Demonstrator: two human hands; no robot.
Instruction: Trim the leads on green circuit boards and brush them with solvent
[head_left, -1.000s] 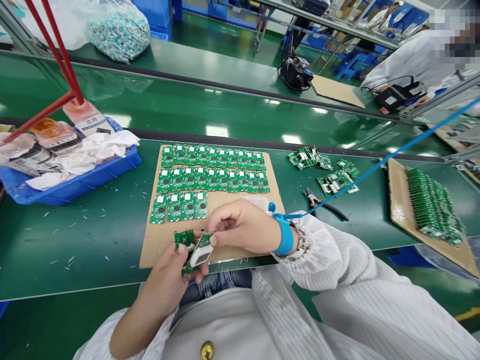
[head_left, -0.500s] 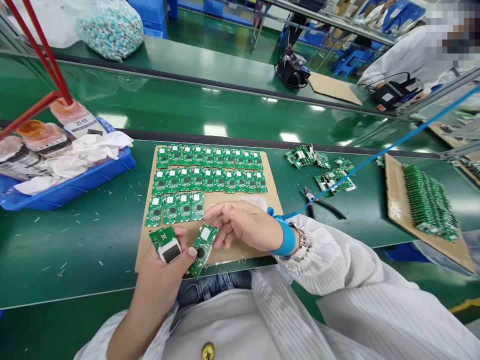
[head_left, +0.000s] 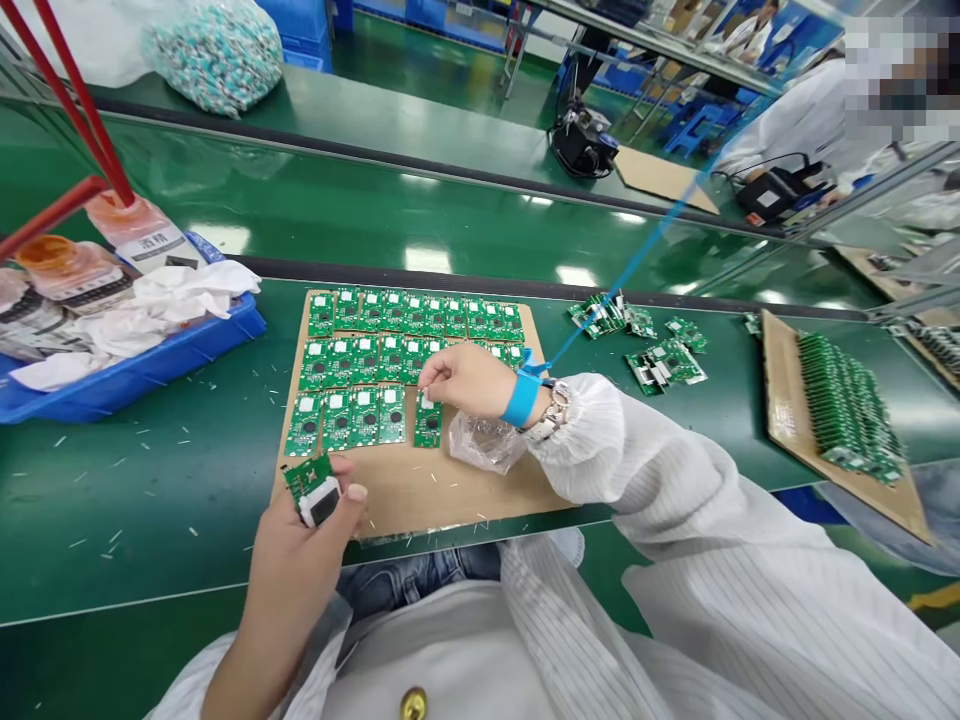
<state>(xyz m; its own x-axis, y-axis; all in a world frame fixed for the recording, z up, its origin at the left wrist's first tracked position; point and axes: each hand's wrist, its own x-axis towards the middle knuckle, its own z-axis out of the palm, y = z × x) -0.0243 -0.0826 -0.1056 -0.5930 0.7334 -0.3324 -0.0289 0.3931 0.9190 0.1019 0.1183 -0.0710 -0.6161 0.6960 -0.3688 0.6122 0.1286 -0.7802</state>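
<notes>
My left hand (head_left: 307,540) is closed around a green circuit board (head_left: 300,480) with a white-framed dark rectangle on it, held low over the near left of a cardboard sheet (head_left: 427,495). Farther forward, my right hand (head_left: 476,382) pinches the far end of another circuit board (head_left: 427,428), which lies at or just above the cardboard, at the right end of the nearest row. My fingers cover that end. Rows of similar boards (head_left: 364,415) fill the sheet's far part. A crumpled clear plastic bag (head_left: 487,445) sits under my right wrist.
A blue bin (head_left: 142,370) with bottles and white cloths stands at the left. Loose boards (head_left: 667,365) lie to the right, beyond my sleeve. Stacked boards (head_left: 847,400) rest on another cardboard piece (head_left: 780,390). A blue cord (head_left: 637,260) runs from my wristband. Another person (head_left: 802,115) is across the bench.
My right hand has moved forward and taken the second board from my left hand to the nearest row. My left hand keeps one board and has shifted slightly left. The sleeve now hides the pliers.
</notes>
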